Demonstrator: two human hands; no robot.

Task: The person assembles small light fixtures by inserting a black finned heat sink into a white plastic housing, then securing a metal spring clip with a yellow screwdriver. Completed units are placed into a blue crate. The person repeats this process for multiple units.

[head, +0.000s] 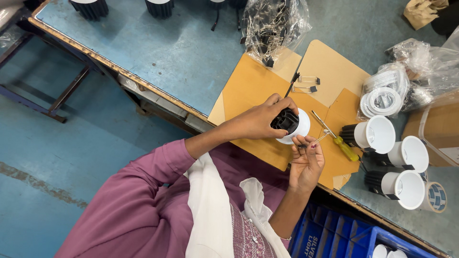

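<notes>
On the cardboard sheet [248,86], left hand [260,122] grips a downlight [291,125]; right-hand fingers [306,143] pinch a spring clip [319,139] beside the screwdriver [334,136].

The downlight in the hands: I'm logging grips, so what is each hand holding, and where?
The left hand grips the downlight fixture around its black finned back. The right hand pinches a small wire spring clip by its lower end at the white rim.

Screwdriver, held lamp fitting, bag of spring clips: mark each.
Screwdriver [345,148]: head view, on its yellow handle.
Lamp fitting [302,125]: head view, on its white rim, held in left hand [260,122].
Bag of spring clips [273,26]: head view, on the clear plastic.
</notes>
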